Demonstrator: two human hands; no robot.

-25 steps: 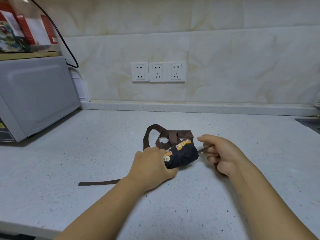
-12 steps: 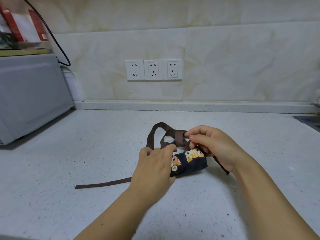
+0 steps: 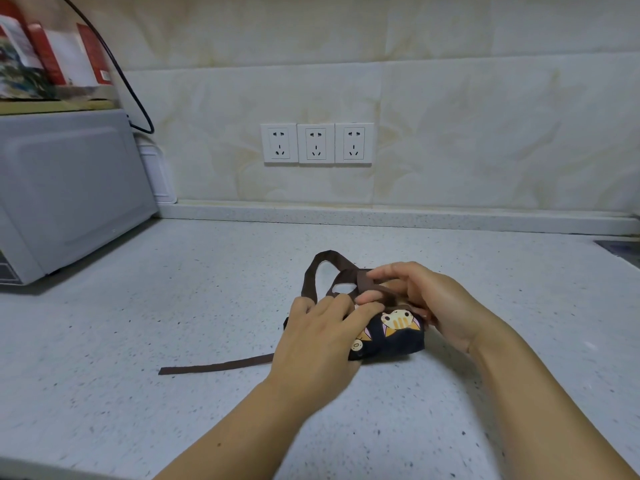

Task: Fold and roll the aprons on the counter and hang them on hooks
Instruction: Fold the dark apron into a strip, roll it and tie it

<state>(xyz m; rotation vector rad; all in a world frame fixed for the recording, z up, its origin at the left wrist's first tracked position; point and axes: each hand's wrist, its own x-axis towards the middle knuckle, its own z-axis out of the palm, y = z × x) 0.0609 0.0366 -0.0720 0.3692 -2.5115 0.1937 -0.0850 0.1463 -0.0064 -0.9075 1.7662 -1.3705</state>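
Observation:
A dark navy apron [image 3: 394, 336] with cartoon cats lies rolled into a small bundle on the speckled white counter [image 3: 173, 306]. My left hand [image 3: 318, 337] lies over the roll's left part, fingers pressing down on it. My right hand [image 3: 433, 303] is at the roll's right and far side, fingers pinching a brown strap [image 3: 367, 284] that crosses the top of the roll. A brown neck loop [image 3: 318, 268] stands up behind the roll. Another brown tie [image 3: 214, 368] trails left across the counter.
A grey microwave [image 3: 65, 192] stands at the left with boxes [image 3: 52, 60] on top and a black cable [image 3: 124, 81] behind it. Three white sockets [image 3: 317, 143] are on the tiled wall. A dark edge [image 3: 620, 249] shows at the far right.
My right hand has moved from the roll's right end up over its far side, carrying the brown strap across the top. My left hand has stayed on the roll.

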